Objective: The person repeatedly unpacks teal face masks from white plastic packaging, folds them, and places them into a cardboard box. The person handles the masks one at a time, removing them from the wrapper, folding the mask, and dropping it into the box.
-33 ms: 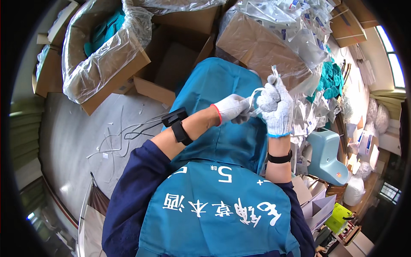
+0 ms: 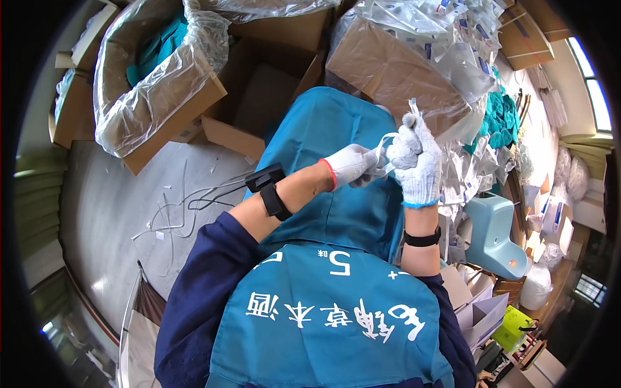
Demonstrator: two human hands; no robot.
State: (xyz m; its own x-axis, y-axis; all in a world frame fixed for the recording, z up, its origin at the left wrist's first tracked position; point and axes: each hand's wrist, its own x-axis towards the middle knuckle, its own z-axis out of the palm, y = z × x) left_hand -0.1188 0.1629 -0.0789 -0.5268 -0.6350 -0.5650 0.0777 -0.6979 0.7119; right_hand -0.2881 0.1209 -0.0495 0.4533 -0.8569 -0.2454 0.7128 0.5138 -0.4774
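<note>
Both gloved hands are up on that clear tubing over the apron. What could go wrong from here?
1. The clear tubing is bunched between the left hand and the right hand; thick knit gloves may let a loop slip or kink.
2. A dropped piece could land among the loose offcuts on the grey floor and be hard to tell apart.
3. The plastic bags heaped on the cardboard box close ahead could snag a trailing end.

Plastic-lined cardboard box [image 2: 155,77], open empty box [image 2: 259,97], pale blue stool [image 2: 491,233]
</note>
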